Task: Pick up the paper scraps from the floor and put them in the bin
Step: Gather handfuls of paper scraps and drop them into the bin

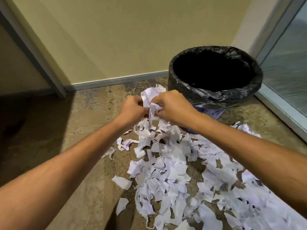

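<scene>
both hands, left hand (132, 107) and right hand (172, 107), clutch a paper wad (152, 100) beside the bin (216, 95); more scraps (174, 171) litter the floor, seemingly none binned.

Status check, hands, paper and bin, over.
Left hand and right hand shut on paper bundle. Scraps cover floor. Bin open, unobstructed.
</scene>
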